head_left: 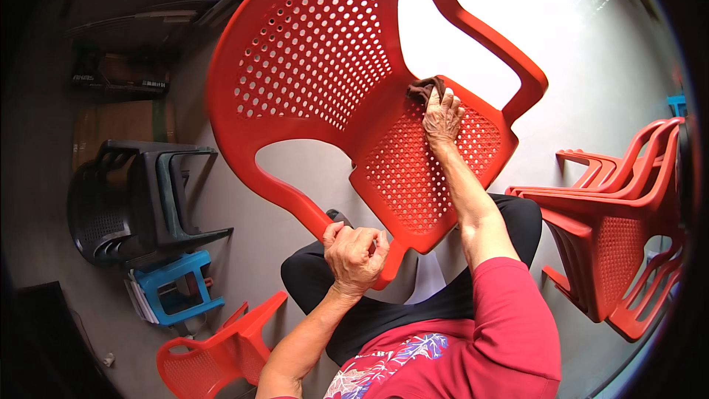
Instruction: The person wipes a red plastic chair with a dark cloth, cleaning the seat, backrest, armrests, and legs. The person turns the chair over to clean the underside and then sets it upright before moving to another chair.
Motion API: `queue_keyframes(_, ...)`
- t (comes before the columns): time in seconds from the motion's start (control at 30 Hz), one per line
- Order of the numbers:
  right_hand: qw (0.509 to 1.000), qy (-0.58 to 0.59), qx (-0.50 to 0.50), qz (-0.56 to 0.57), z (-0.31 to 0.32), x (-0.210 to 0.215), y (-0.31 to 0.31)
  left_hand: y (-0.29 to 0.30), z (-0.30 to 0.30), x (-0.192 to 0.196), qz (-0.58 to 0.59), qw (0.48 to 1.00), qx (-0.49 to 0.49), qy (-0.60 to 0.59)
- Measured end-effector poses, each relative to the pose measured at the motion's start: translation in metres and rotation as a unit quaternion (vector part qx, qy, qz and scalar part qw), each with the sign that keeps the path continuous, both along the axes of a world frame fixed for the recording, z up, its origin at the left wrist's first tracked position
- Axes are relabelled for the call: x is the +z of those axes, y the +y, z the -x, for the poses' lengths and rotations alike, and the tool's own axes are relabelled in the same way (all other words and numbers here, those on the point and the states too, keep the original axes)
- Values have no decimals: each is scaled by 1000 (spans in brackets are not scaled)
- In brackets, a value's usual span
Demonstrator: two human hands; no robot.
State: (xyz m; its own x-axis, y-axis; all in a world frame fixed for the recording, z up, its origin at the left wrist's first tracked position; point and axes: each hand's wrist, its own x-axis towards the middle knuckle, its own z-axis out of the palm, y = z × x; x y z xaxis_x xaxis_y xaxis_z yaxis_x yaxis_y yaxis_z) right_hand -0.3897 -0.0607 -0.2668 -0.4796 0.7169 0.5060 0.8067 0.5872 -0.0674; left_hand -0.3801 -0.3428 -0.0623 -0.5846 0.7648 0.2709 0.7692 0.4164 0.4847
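Nearest to me is the seated person's red shirt [509, 325], with a leaf print across the front, and just past it the black trousers [521, 218], knees spread wide. Directly ahead of the body is the red armchair [380, 107], its near front end reaching in between the knees. It sits askew to the person: the broad, curved backrest [314, 52] rises toward the far left, while the front edge of the seat [413, 177] faces the near right, so the long axis slants from far left to near right. The near armrest [303, 203] and the far armrest [506, 48] both run out along roughly that same slant. How the legs stand I can't make out.

On the armchair's near side, the left hand [357, 255] is clasped around the front end of that armrest, fingers curled over the plastic and bunched together. The right hand [443, 118] stretches over the armchair's seat to its rear corner on the far side, close to the backrest. Its fingers are slightly bent, gathering a crumpled brown cloth [422, 90] against the plastic; how tight the grasp is, I can't tell.

Well to the right of the armchair is a stack of red chairs [613, 229]. To its left are a black chair [144, 199], a blue stool [153, 288] and, nearer the person, a smaller red chair [221, 355].
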Motion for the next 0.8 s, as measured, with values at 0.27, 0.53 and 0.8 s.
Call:
queue_keyframes(0.27, 953, 32, 239, 185, 36, 1, -115, -1, 0, 1, -7, 1000, 1, -3)
queue_keyframes(0.53, 782, 53, 471, 405, -53, 31, -183, -2, 1, -4, -74, 996, 39, 19)
queue_keyframes(0.8, 486, 180, 243, 820, -128, 157, -200, -20, -8, -42, -227, 926, 292, -68)
